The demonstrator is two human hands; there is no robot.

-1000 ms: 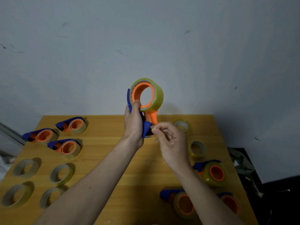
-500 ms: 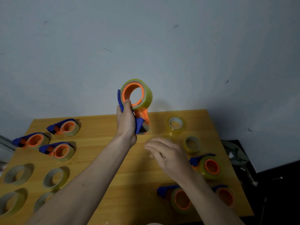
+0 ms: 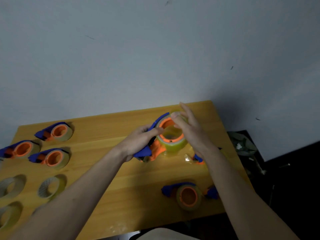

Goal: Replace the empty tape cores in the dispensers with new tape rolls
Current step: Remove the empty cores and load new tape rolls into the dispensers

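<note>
The left hand (image 3: 138, 144) grips the blue plastic handle of the blue-and-orange tape dispenser (image 3: 156, 149), thumb laid toward the hub; the right hand (image 3: 188, 130) reaches over from the far side, fingers loosely spread, thumb and forefinger seemingly pinching the glossy yellowish clear tape roll (image 3: 173, 144) at its upper rim, though the contact is blurred; roll and dispenser sit between both hands, low over the yellow wooden table (image 3: 138, 179), hub axis tilted up toward the camera; the right hand is nearer the roll's free rim; three loaded dispensers (image 3: 53, 157) and matte empty cardboard cores (image 3: 51, 187) lie well apart at left.
</note>
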